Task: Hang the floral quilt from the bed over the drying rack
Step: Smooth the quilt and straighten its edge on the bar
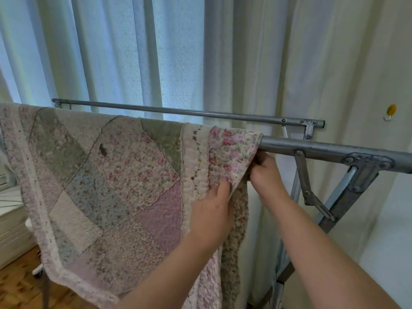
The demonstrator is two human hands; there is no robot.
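Observation:
The floral patchwork quilt (116,175), pink, green and cream, is draped over the near bar of the grey metal drying rack (323,150) and hangs down toward the floor. My left hand (214,210) pinches the quilt's right edge from the front, just below the bar. My right hand (265,170) is behind that same edge, under the bar, with its fingers curled on the fabric; its fingertips are hidden by the quilt. The bar to the right of the quilt is bare.
A second, thinner rack bar (178,111) runs behind the quilt. Pale curtains (156,52) hang close behind the rack. A yellow wall hook (391,112) sits at right. The rack's leg and hinge (347,195) slope down at right. Wooden floor (17,284) and white furniture (11,224) lie lower left.

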